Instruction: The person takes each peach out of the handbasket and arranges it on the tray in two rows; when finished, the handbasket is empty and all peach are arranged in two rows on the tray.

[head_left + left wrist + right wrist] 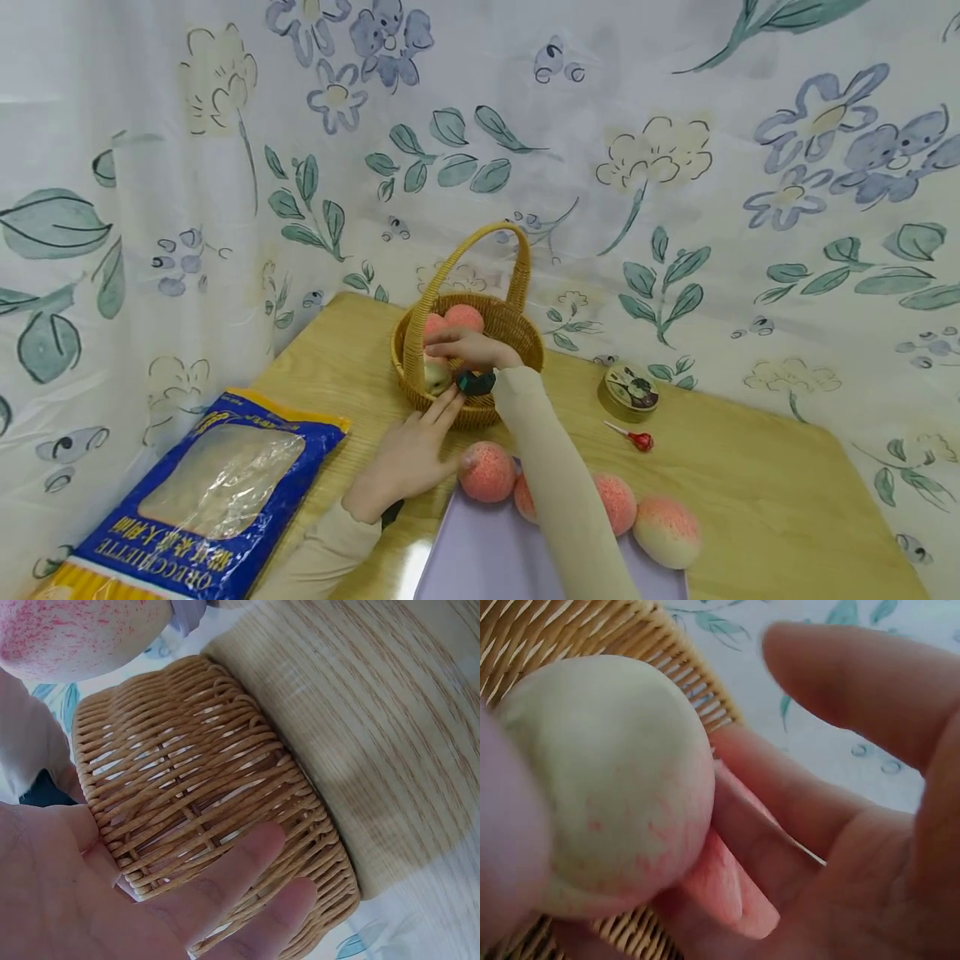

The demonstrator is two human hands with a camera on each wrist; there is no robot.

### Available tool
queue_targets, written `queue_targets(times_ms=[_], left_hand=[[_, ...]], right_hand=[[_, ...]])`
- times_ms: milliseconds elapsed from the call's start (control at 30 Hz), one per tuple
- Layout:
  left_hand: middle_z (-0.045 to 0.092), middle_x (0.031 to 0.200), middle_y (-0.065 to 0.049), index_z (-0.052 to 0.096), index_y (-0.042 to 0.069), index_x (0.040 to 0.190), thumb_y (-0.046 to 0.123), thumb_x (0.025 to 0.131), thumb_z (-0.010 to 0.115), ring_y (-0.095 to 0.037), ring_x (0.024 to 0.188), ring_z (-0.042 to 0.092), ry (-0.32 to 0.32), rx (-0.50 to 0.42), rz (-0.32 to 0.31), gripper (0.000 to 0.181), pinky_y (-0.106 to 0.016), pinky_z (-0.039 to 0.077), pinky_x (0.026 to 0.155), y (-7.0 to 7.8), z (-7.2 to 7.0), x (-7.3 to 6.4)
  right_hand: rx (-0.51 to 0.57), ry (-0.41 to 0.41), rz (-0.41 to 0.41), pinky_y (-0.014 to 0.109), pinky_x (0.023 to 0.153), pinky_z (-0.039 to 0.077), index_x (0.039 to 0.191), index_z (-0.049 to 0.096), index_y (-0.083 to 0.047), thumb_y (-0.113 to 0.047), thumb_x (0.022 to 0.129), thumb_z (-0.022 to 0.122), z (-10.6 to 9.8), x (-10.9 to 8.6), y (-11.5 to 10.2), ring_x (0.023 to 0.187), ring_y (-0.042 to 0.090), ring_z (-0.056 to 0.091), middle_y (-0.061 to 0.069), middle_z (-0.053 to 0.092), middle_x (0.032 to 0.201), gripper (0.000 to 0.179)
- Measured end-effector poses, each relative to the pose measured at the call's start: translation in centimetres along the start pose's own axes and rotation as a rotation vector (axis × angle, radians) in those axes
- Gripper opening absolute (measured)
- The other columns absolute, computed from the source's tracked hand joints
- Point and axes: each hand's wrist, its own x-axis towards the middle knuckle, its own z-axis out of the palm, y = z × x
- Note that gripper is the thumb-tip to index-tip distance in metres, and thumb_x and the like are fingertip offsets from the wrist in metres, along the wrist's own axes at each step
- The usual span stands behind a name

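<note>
A wicker basket (pixel 528 337) with a tall arched handle stands near the table's back edge, with several pink-and-cream peaches (pixel 464 317) inside. My right hand (pixel 472 346) reaches into it from above. In the right wrist view its thumb and fingers lie around a pale peach (pixel 615 772), with the upper finger lifted off to the side. Against the basket's near side rests my left hand (pixel 412 454), fingertips at the rim. The left wrist view shows two of its fingers (pixel 232 881) lying nearly straight along the woven outer wall.
In front, a lavender tray (pixel 487 554) has several peaches (pixel 667 533) along its far edge, partly hidden by my right sleeve. A blue orecchiette bag (pixel 217 492) lies to the left. On the right are a round tin (pixel 628 392) and a red lollipop (pixel 640 441).
</note>
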Motion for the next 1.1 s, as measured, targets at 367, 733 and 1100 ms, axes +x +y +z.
queue_targets(times_ms=[367,733,1100], left_hand=[[0.035,0.156,-0.012,0.034,0.016,0.152,0.059,0.088,0.057,-0.046,0.118,0.054,0.006,-0.007,0.001,0.081,-0.059,0.046,0.092,1.0,-0.3,-0.1],[0.024,0.162,-0.005,0.028,0.014,0.154,0.062,0.09,0.051,-0.048,0.118,0.054,-0.002,-0.011,0.032,0.084,-0.059,0.047,0.093,0.7,0.0,-0.1],[0.018,0.164,0.003,0.017,0.02,0.157,0.065,0.089,0.05,-0.046,0.116,0.057,0.02,0.003,0.042,0.088,-0.058,0.047,0.093,-0.4,0.1,0.2]], right_hand=[[-0.395,-0.162,0.085,0.029,0.108,0.036,0.134,0.055,-0.011,-0.034,0.098,0.046,-0.1,0.3,0.0,0.131,0.015,0.044,0.005,0.051,0.142,0.044],[-0.327,0.056,0.114,0.039,0.101,0.043,0.136,0.052,-0.016,-0.045,0.094,0.055,-0.3,-1.1,-0.1,0.121,0.024,0.052,0.009,0.053,0.137,0.051],[-0.035,0.357,-0.094,0.033,0.08,0.053,0.132,0.051,-0.012,-0.03,0.092,0.065,-0.2,-3.8,-0.7,0.104,0.025,0.06,0.013,0.057,0.125,0.046]])
